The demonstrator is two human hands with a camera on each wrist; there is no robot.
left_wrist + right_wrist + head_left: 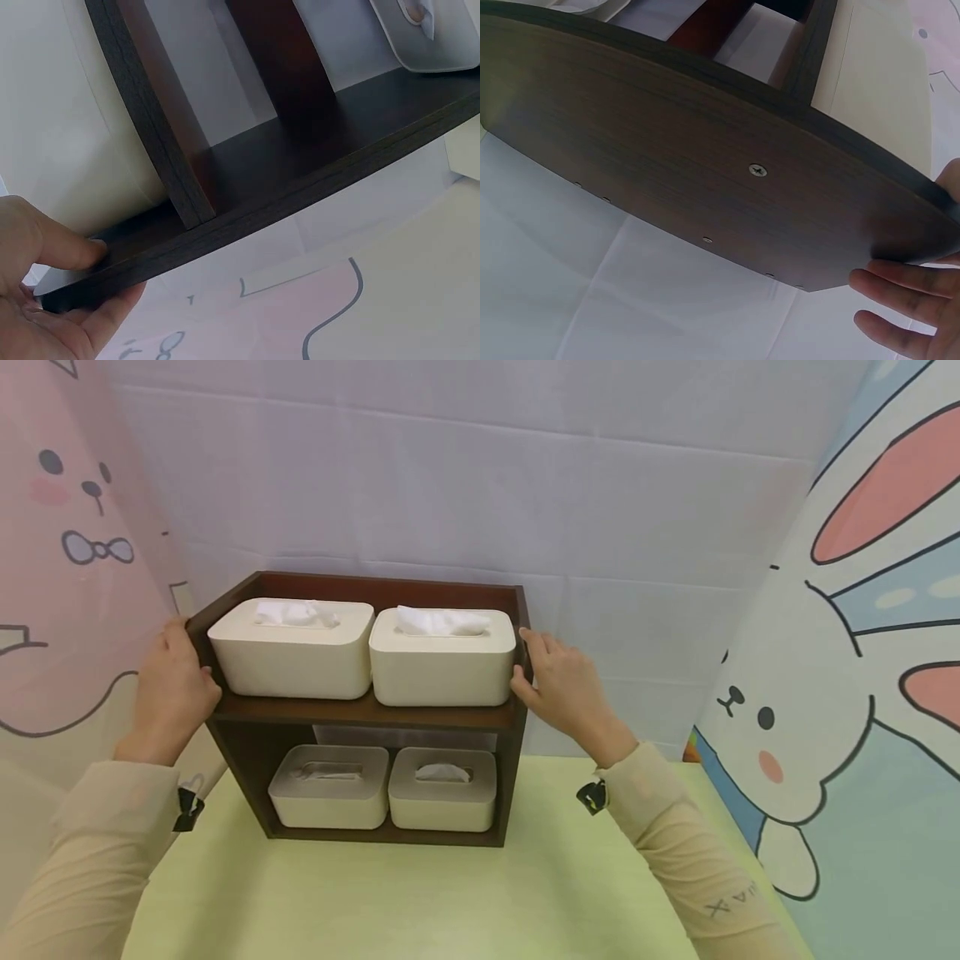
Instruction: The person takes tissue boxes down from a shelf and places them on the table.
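Observation:
A dark brown two-tier wooden shelf (360, 713) stands on the table. My left hand (171, 693) grips the upper part of its left side panel (315, 186), thumb on the inner face and fingers outside. On the opposite side, my right hand (566, 685) holds the upper right side panel (667, 135) between thumb and fingers; some fingertips (877, 324) spread away from the wood. The upper tier carries a cream tissue box (296, 668) on the left and another tissue box (442, 677) on the right, both with white tissue poking out.
On the lower tier sit a left tissue box (330, 802) and a right tissue box (442, 806). Pale green cloth covers the table (390, 902). White fabric (480, 485) hangs behind, with printed rabbit panels (787, 710) at the sides.

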